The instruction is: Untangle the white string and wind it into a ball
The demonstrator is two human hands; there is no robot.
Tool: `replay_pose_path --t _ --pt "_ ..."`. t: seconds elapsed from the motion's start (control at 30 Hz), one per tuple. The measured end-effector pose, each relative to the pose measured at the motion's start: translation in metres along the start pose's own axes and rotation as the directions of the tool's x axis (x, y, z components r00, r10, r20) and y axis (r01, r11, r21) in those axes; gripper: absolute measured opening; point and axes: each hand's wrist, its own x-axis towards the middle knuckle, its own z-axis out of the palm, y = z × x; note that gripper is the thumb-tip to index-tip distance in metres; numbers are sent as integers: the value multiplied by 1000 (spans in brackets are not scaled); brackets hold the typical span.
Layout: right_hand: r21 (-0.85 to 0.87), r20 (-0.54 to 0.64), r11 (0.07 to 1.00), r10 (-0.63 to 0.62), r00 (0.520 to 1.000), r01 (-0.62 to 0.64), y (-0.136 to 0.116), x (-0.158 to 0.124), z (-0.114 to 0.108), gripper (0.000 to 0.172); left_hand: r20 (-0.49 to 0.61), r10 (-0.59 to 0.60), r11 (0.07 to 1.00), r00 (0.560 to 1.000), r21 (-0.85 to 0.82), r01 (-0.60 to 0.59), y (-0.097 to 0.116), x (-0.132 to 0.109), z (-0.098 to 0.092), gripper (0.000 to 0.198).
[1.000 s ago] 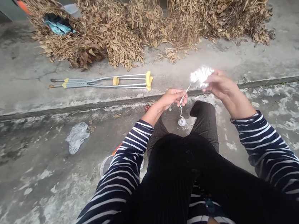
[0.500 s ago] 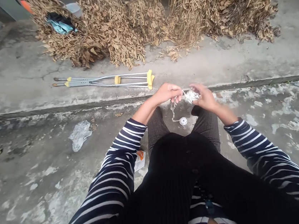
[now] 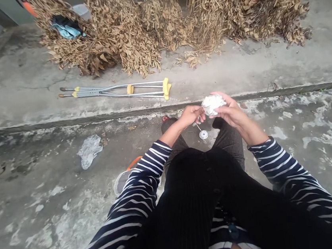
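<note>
A crumpled white bundle (image 3: 212, 104), its exact material unclear, is in the grasp of my right hand (image 3: 232, 113), with fingers above and below it. At the bundle's left edge, my left hand (image 3: 191, 116) pinches something thin, perhaps a strand of it. Below my hands a round white disc or roll (image 3: 203, 135) lies on the ground between my legs. A pale cord runs up from it towards my left hand; its upper part is hidden.
Two crutches with yellow pads (image 3: 166, 88) lie on the raised concrete ledge (image 3: 26, 104). Dried plants (image 3: 132, 36) line its back. Clear plastic (image 3: 89, 151) lies on the lower ground at left. A grey shoe-like object (image 3: 120, 183) shows beside my left sleeve.
My left hand has moved slightly right and down, closer to the bundle. The bundle looks fuller and turned. Less cord hangs in view. The grey object and an orange edge now show by my left sleeve.
</note>
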Motion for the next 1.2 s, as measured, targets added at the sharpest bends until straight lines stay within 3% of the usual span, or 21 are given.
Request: replay_pose_path --t 0.13,0.23,0.3,0.37,0.43,0.5,0.7,0.83,0.97,1.03,1.13,1.2 --pt "-173 -251 981 -135 959 93 -5 19 -5 66 109 13 999 994 -53 -7 -1 -13 6 24" --pt "-331 -332 933 -254 909 140 -11 34 -9 68 202 16 998 979 -64 -3 8 -14 4 22" --pt "-327 -357 937 -241 902 121 -16 42 -12 64 224 -7 998 975 -54 20 13 -12 1 20" --pt "-224 -360 972 -150 921 71 -22 47 -16 56 192 -31 997 981 -61 44 16 -11 -1 19" --pt "-151 -342 988 -83 936 32 -28 48 -18 51 145 -57 995 988 -72 68 16 -9 -2 18" --pt "-167 -324 985 -96 941 43 -34 44 -16 51 111 -89 993 990 -63 97 15 -7 -2 18" --pt "-342 -168 921 -254 953 185 -59 20 11 49 26 -162 983 986 -79 163 12 5 -1 23" --pt "-582 -138 769 -416 899 267 -70 21 13 45 35 -141 988 989 -65 143 17 1 3 25" --pt "-836 -137 524 -489 861 164 -47 39 -1 47 184 -70 996 980 -48 80 27 -12 6 24" --pt "-890 -101 441 -440 892 117 -24 45 -7 48 255 -75 993 964 -71 97 28 -15 5 24" --pt "-925 35 346 -333 942 156 6 49 -12 52 336 -116 984 935 -90 155 22 -12 -5 23" --pt "-911 62 389 -202 977 138 15 49 -16 53 348 -145 984 926 -48 172 16 -7 -12 22"
